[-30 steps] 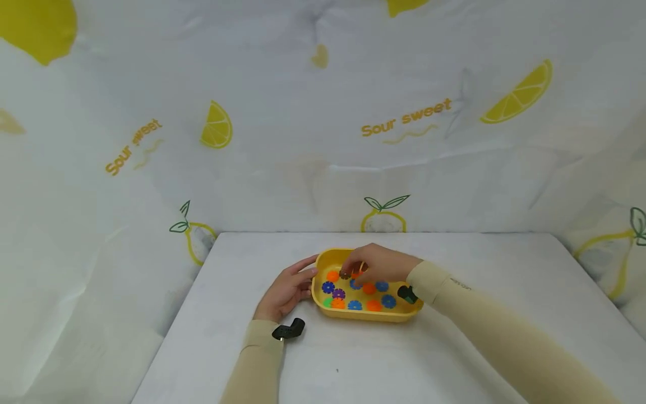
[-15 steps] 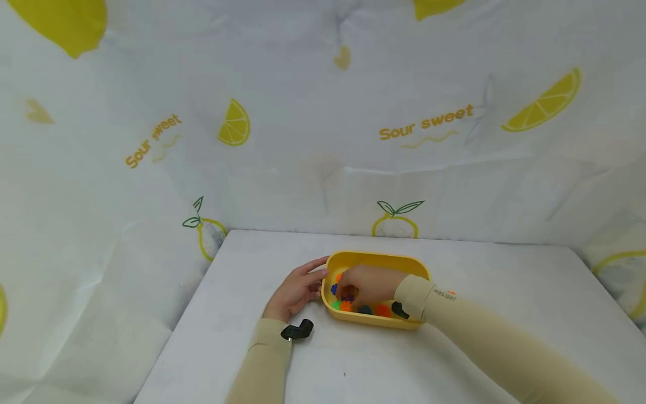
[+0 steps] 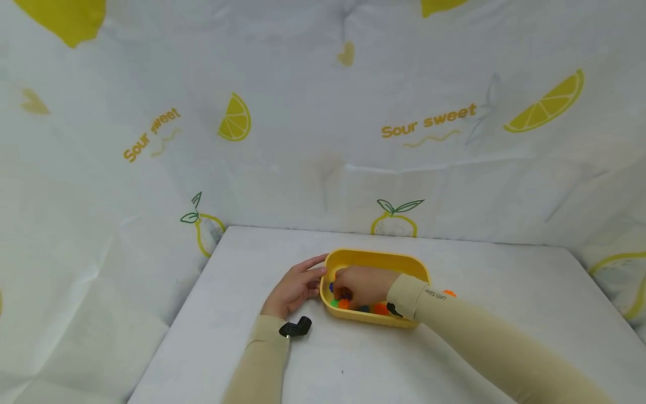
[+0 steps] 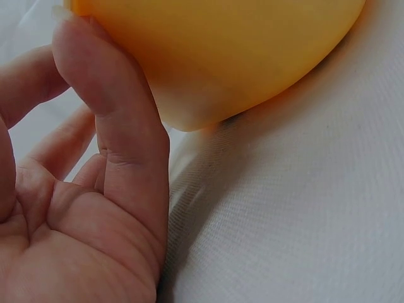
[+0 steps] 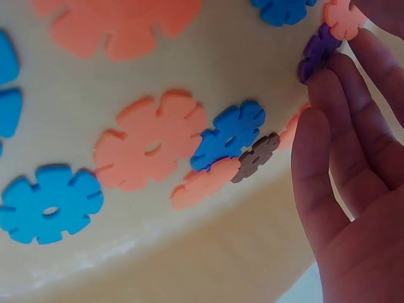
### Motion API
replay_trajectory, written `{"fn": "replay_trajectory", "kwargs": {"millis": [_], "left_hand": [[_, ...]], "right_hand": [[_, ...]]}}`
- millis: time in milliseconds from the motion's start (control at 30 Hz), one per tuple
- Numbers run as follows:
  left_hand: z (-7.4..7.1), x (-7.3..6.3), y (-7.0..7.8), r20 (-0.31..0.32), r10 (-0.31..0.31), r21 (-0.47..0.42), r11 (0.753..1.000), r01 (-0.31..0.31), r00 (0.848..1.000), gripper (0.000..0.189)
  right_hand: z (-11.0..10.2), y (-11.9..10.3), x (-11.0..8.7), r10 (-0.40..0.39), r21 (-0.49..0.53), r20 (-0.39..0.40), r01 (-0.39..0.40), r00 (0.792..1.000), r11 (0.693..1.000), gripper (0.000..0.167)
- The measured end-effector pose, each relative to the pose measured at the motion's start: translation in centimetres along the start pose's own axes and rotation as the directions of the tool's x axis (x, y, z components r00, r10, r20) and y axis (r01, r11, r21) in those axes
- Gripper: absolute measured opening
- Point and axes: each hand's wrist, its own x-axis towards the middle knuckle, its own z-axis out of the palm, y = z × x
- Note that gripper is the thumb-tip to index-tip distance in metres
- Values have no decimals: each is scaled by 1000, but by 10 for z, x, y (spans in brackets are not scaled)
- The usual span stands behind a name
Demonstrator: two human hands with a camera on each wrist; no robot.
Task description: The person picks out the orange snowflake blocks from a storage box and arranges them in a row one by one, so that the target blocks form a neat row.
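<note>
A yellow tub (image 3: 404,256) with notched, flower-shaped plastic snowflake discs stands on the white table. My left hand (image 3: 290,292) touches its left end, thumb (image 4: 117,113) up at the rim and the fingertips hidden. Inside the tub's left part, my right hand (image 3: 364,285) reaches down among the discs. Its fingertips touch a tilted purple disc (image 5: 314,55), beside an orange disc (image 5: 346,19) near the thumb; whether they pinch it is unclear. Blue (image 5: 230,134), brown (image 5: 256,158) and larger orange discs (image 5: 151,145) lie near that hand. A green disc (image 3: 334,303) shows at the tub's left.
One orange disc (image 3: 450,293) lies on the table right of the tub, partly behind the right sleeve (image 3: 479,325). A light blue disc (image 5: 53,205) rests inside the tub. A white lemon-printed cloth (image 3: 303,140) hangs behind the white table (image 3: 343,359).
My right hand has moved from the tub's upper middle down and left, into the discs. The left hand stays at the tub's end. The view has shifted slightly.
</note>
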Motion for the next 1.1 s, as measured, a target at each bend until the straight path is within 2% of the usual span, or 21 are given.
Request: {"fn": "replay_trajectory", "kwargs": {"millis": [300,533,800,1100], "left_hand": [[8,2,4,2,9,2,1000,-9,1000,52],[11,1,5,5,14,10,1000,-14,1000,51],[2,0,1,-32,-4,15,1000,4,999,55],[6,-1,-1,-62,-12,36,999,15,998,51]], "right_hand": [[-1,3,-3,21,-40,-18,-22,1000,999,20],[-10,5,-10,89,91,-31,-86,996,992,23],[-22,11,-23,64,188,-95,-45,993,981,26],[-35,29,-63,123,321,-183,-59,975,945,28]]}}
